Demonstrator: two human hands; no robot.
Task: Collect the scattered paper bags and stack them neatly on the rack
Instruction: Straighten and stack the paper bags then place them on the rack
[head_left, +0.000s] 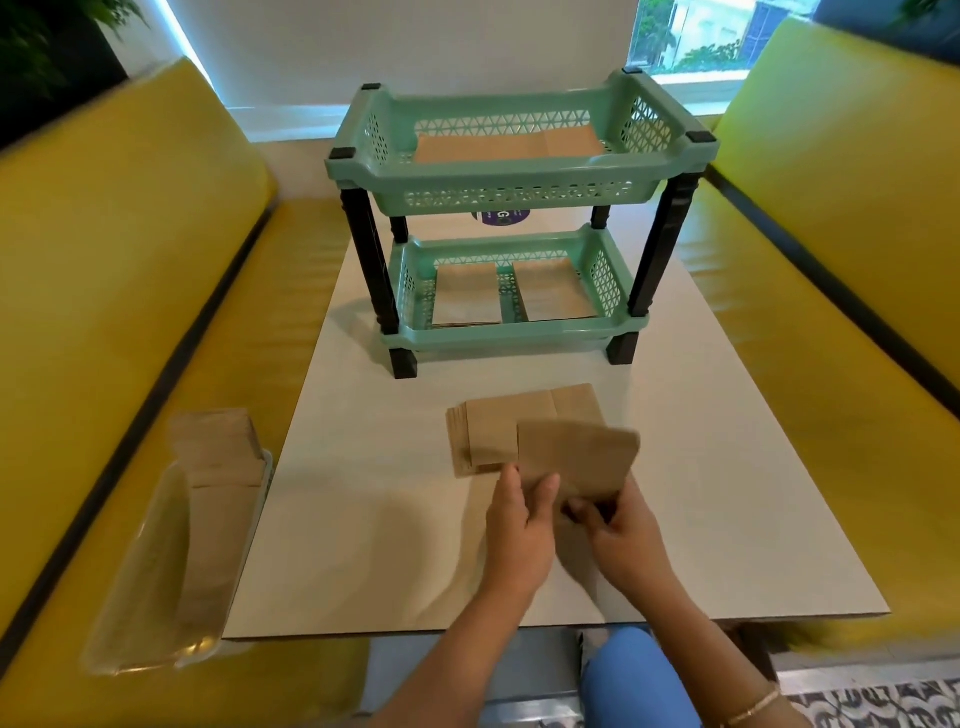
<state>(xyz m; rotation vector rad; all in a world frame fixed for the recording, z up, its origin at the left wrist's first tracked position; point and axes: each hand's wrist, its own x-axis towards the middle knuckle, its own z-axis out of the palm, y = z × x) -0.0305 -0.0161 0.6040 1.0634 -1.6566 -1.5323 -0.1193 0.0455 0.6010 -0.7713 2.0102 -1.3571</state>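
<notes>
A green two-tier plastic rack (519, 171) with black legs stands on the white table (363, 519). Brown paper bags lie flat in its top tier (509, 145). Two piles of bags lie side by side in the bottom tier (467, 299). A fanned stack of brown bags (498, 431) lies on the table in front of the rack. Just above its near edge, both hands hold one brown bag (576, 457) tilted up. My left hand (519, 525) pinches its lower left corner. My right hand (618, 530) grips its lower edge.
A clear plastic tray (156, 587) holding more brown bags (218, 447) sits on the yellow bench (104, 312) to the left. Another yellow bench (831, 260) runs along the right side. A window is behind the rack.
</notes>
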